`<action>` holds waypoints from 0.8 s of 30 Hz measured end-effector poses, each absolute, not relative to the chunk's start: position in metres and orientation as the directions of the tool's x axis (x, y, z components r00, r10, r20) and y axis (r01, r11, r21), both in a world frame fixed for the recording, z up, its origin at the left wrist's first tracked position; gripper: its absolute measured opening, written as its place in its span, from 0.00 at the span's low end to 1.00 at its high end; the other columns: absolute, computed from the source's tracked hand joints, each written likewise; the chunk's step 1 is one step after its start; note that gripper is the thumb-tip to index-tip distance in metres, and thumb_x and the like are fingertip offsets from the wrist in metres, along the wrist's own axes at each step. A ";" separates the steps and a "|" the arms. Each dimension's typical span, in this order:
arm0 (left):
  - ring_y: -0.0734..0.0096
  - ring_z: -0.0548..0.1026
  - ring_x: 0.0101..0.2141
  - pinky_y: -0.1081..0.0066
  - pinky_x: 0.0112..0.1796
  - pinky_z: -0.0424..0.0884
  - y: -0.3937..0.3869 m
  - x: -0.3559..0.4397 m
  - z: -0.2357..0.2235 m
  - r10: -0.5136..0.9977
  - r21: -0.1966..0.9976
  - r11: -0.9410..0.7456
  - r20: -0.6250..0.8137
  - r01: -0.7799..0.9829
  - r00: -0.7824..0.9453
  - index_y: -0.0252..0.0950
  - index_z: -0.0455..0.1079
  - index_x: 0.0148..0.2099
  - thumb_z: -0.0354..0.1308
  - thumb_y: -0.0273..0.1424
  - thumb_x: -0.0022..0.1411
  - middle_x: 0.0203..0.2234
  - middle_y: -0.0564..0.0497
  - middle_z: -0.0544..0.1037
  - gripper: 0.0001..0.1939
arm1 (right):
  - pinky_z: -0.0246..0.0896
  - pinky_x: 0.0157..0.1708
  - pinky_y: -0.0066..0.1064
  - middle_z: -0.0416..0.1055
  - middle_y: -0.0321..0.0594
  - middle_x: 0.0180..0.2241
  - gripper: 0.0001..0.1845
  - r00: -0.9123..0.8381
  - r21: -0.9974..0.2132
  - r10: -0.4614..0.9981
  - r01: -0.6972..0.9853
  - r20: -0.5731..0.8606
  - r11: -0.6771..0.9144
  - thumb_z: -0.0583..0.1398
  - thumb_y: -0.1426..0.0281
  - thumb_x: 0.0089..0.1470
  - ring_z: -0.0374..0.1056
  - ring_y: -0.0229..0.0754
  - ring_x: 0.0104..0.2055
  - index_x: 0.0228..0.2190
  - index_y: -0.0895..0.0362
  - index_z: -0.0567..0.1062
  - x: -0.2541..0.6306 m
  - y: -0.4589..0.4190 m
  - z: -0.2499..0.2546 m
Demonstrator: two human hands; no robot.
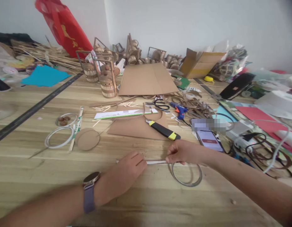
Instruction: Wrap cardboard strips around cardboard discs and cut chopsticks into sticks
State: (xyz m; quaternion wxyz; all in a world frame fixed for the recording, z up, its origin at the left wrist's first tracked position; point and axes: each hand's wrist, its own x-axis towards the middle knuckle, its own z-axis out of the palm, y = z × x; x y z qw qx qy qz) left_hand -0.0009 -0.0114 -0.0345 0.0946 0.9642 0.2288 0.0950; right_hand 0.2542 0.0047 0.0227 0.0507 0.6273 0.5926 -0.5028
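Note:
A narrow white strip (156, 162) lies across the wooden table in front of me, running between my two hands. My left hand (130, 168), with a watch on its wrist, rests over the strip's left part, its fingers together and bent down onto it. My right hand (181, 153) pinches the strip's right end between thumb and fingers. Just below those fingers is a thin grey-brown ring (199, 180), like a narrow coil, touching or very near them. Whether strip and ring are one piece I cannot tell. Beyond my hands lies a black-and-yellow utility knife (162, 130) on cardboard (117, 128).
Left are white rings (48, 138) and a cardboard disc (87, 139). Ahead lie a white ruler-like strip (105, 115), scissors (161, 104) and a blue glue gun (181, 110). A phone (209, 141) and cables (256, 145) lie right; small wooden buckets (108, 86) stand behind.

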 end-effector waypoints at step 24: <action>0.63 0.71 0.39 0.67 0.40 0.68 -0.014 -0.001 -0.035 0.398 -0.023 -0.913 0.173 0.408 0.901 0.34 0.66 0.56 0.55 0.21 0.65 0.38 0.48 0.74 0.17 | 0.46 0.21 0.26 0.64 0.31 0.16 0.10 -0.074 -0.238 0.779 0.966 -0.623 -0.099 0.62 0.69 0.50 0.63 0.36 0.21 0.20 0.56 0.73 0.251 -0.005 0.023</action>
